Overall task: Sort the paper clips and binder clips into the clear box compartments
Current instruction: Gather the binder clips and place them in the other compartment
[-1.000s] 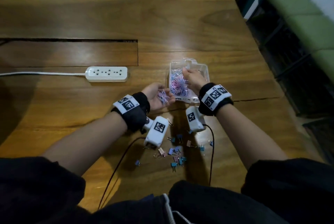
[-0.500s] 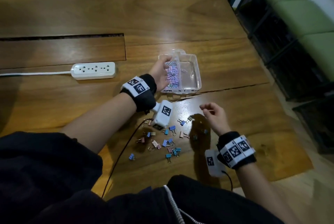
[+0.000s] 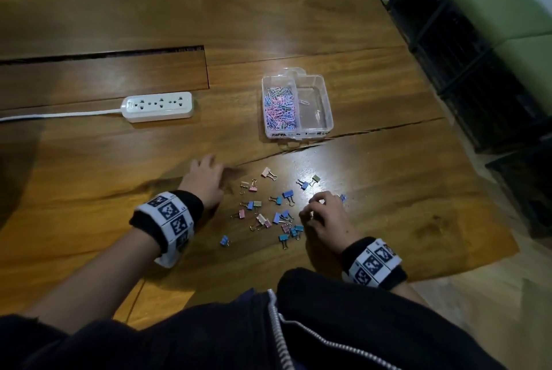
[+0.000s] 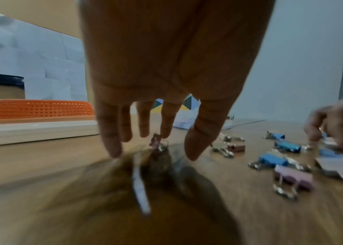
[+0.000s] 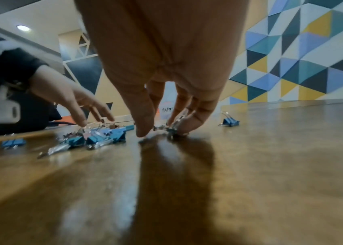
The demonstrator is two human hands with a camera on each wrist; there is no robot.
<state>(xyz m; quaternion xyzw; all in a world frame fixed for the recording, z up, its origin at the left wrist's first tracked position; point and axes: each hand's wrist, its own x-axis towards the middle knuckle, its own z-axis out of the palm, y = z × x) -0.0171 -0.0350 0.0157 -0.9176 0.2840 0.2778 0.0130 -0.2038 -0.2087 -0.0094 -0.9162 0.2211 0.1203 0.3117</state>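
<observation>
Head view, L to R. At mid-left of the frame we see a white power strip (image 3: 158, 106) w/ its cord running off the left edge; not part of the task. Below it, at lower centre-left, the left hand (image 3: 206, 179) hovers low over the wooden table (image 3: 89, 166), fingers spread and straight, holding nothing; the left-wrist view shows its fingertips (image 4: 114, 149) just above the wood beside a pinkish binder clip (image 4: 156, 142).

Centre-bottom: the scattered binder clips (image 3: 268, 211) (blue, pink, beige, green) lie loose on the table, approx. twenty, none in the box yet. We judge this half of the sort as not begun.

Upper centre-right: the clear box (image 3: 328, 118) stands apart from the clips, w/ two compartments. The left one holds the pile of paper clips (image 3: 279, 109), pink/blue/purple; the right one is nearly bare, w/ one or two stray paper clips inside. So the paper-clip half looks done bar those strays, in our judgement.

Lower right: the right hand (image 3: 325, 214) is curled at the right edge of the scatter; the right-wrist view shows thumb and fingers pinching a clip by its wire handles against the wood, colour unclear.

Surface & room: glossy plank table w/ a long crack and a recessed panel at upper left; green seating at upper right, a geometric colour-block wall in the wrist views.
</observation>
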